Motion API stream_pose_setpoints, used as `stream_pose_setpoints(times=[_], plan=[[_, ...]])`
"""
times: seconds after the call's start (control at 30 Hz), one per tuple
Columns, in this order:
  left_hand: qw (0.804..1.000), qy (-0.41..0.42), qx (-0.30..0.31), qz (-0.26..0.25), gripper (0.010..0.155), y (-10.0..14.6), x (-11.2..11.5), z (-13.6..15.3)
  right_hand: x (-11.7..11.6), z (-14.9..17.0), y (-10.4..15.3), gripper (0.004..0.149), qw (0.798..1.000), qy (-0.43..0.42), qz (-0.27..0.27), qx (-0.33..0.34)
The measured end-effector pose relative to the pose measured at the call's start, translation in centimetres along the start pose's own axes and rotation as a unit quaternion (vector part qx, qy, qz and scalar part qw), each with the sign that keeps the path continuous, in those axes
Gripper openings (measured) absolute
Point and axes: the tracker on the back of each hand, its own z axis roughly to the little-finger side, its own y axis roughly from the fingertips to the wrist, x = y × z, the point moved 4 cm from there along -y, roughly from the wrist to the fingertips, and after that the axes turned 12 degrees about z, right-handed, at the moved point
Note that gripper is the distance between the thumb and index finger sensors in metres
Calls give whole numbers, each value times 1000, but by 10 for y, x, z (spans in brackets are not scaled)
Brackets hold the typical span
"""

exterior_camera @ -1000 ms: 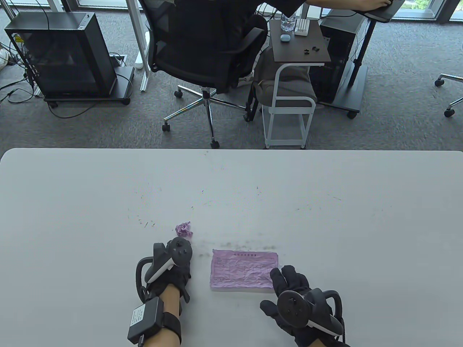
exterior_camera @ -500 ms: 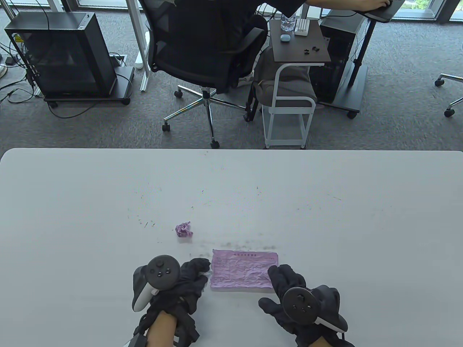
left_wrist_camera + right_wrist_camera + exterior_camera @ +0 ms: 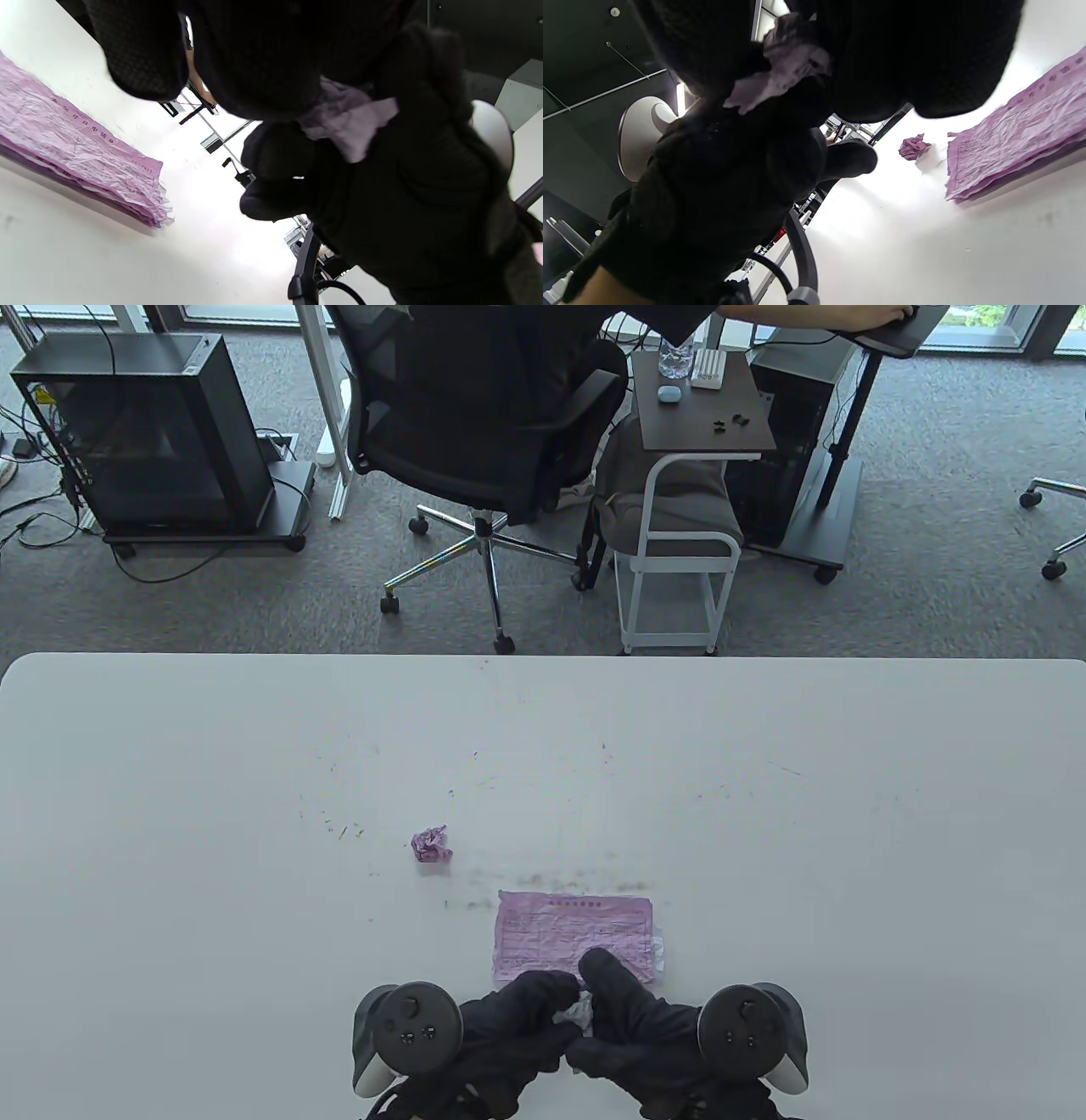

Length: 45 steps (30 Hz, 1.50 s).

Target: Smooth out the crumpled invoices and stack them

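Both hands are gripping one crumpled invoice (image 3: 577,1011) together.

The left hand (image 3: 509,1027) and right hand (image 3: 636,1027) are meeting at the near table (image 3: 170,814) edge, fingers curled round the pale wad, just in front of the flattened stack (image 3: 573,933). Another crumpled ball (image 3: 430,845) is lying apart, farther left.

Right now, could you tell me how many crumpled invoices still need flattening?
2. One crumpled ball lies alone on the table, beyond the flattened stack. The other crumpled invoice is pinched between the left hand and right hand. More may be hidden.
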Motion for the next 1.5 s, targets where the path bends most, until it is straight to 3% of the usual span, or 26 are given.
stream_pose_setpoints(times=[0.17, 0.27, 0.3, 0.33, 0.37, 0.43, 0.53, 0.6, 0.83, 0.9, 1.0, 1.03, 1.1, 1.13, 1.27, 1.4, 1.5], plan=[[994, 105, 7, -14, 44, 1, -2, 6, 11, -8, 0, 77, 997, 48, 37, 39], [997, 81, 0, -16, 44, 1, -2, 5, 16, -13, 1, 74, 994, 76, 60, 54], [998, 65, -7, -24, 47, 2, -3, 6, 17, -15, 1, 74, 992, 94, 63, 62], [998, 65, -9, -21, 60, 2, -2, 6, 17, -17, 1, 74, 989, 116, 60, 71], [997, 78, -6, 4, 75, 0, 1, 7, 14, -20, 2, 74, 986, 133, 51, 83], [990, 131, 2, 48, 83, -5, 11, 10, 4, -28, 4, 72, 981, 155, 32, 114], [984, 166, 3, 59, 68, -9, 14, 12, -3, -30, 6, 67, 967, 213, 31, 137], [989, 147, -11, 29, 61, -7, 9, 14, 3, -30, 6, 59, 959, 240, 57, 143], [990, 133, -27, 30, 64, -3, 7, 17, 10, -23, 7, 44, 969, 206, 64, 119], [991, 124, -40, 21, 52, -2, 5, 21, 10, -20, 7, 43, 973, 196, 55, 111], [991, 129, -37, 16, 46, -2, 5, 23, 10, -16, 6, 43, 976, 183, 51, 104], [990, 135, -23, 26, 49, -4, 7, 21, 12, -17, 6, 44, 975, 188, 60, 104], [985, 159, 5, 65, 79, -6, 13, 17, 13, -19, 5, 44, 970, 208, 68, 105], [983, 169, 11, 67, 83, -7, 15, 16, 13, -19, 5, 44, 969, 215, 63, 106], [996, 89, -9, 26, 61, -6, 6, 14, 15, -14, 5, 41, 978, 178, 57, 89], [989, 144, -14, -8, 46, 0, -1, 22, 24, -6, 3, 42, 988, 122, 77, 53], [988, 151, -17, -12, 44, 3, -6, 26, 29, 1, 3, 42, 990, 112, 82, 38]])
